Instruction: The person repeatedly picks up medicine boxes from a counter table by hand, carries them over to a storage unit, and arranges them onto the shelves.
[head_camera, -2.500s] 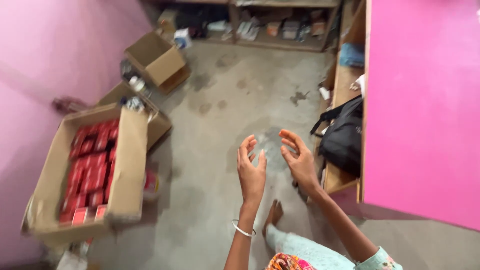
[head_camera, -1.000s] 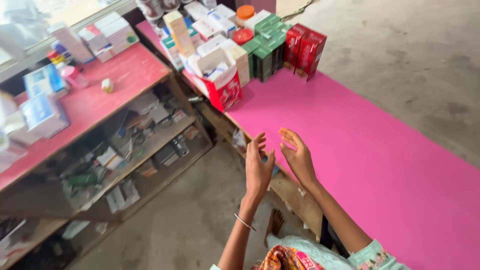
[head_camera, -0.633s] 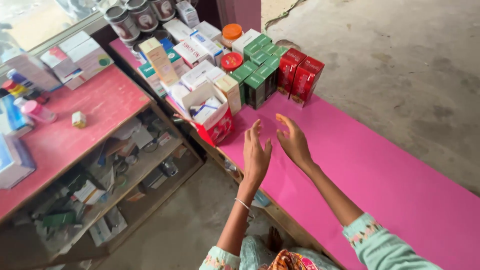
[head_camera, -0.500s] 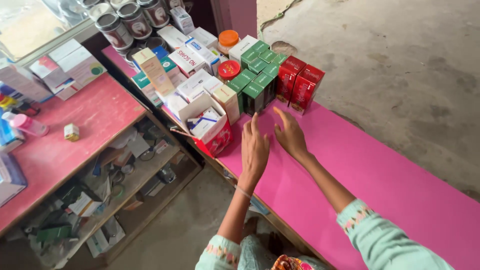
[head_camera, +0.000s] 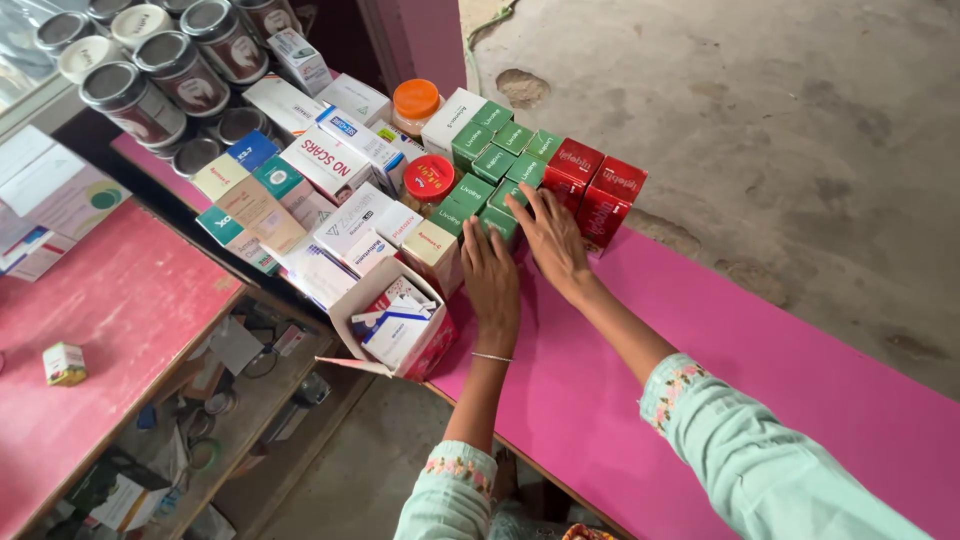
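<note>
Both my hands lie flat on the pink counter (head_camera: 700, 350) against a cluster of small green boxes (head_camera: 490, 165). My left hand (head_camera: 492, 278) rests with its fingers straight, the fingertips touching the nearest green box. My right hand (head_camera: 548, 235) is spread open, its fingers on the green boxes and beside the red boxes (head_camera: 595, 190). Neither hand grips anything. A thin bangle sits on my left wrist.
White and coloured cartons (head_camera: 330, 170) crowd the counter's left end, with an open box of packets (head_camera: 395, 325) at the edge. Two orange-lidded jars (head_camera: 417, 100) and several lidded tins (head_camera: 150, 75) stand behind. A red counter (head_camera: 110, 330) with shelves lies to the left.
My view swung from the floor and a carton of red boxes up to the counter. Both hands moved forward from mid-air and came down against the green boxes.
</note>
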